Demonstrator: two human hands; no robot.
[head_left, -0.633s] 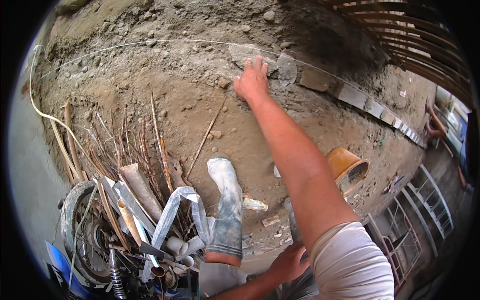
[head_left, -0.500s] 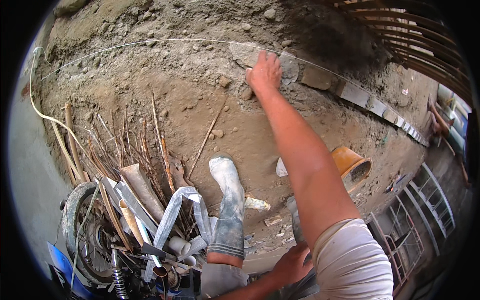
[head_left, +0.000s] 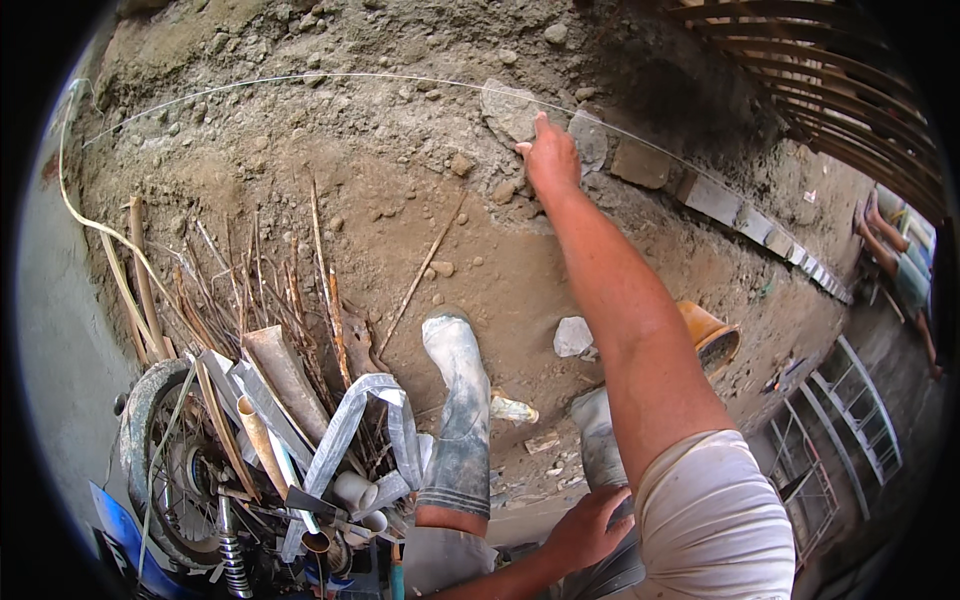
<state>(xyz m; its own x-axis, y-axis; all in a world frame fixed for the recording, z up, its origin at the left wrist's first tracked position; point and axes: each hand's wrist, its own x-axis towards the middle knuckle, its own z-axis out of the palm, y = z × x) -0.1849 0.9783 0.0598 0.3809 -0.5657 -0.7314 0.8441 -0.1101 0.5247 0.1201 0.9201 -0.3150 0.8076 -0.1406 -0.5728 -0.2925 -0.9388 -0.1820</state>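
Note:
My right hand [head_left: 553, 162] reaches out over the dirt with its index finger stretched and thumb held apart; nothing shows in it. Its fingertip is at the lower edge of a flat grey stone [head_left: 508, 108], though I cannot tell whether it touches. A taut white string [head_left: 340, 74] runs just above the fingertip, crossing the stone. Right beside the hand is a second grey stone [head_left: 588, 142], followed by a brownish block [head_left: 640, 163] and a row of pale blocks [head_left: 712, 197]. My left hand [head_left: 590, 530] lies on my right leg near the knee, fingers loosely extended.
At lower left, sticks, pipes and metal strips [head_left: 350, 430] are heaped beside a muddy motorcycle wheel [head_left: 165, 470]. An orange bucket [head_left: 710, 335] lies tipped under my right arm. A white stone [head_left: 573, 337] sits near my boots. Another person's legs [head_left: 890, 245] show at far right.
My right hand has shifted slightly back from the string, its index finger now extended, uncovering more of the flat stone. The left hand stays on my leg.

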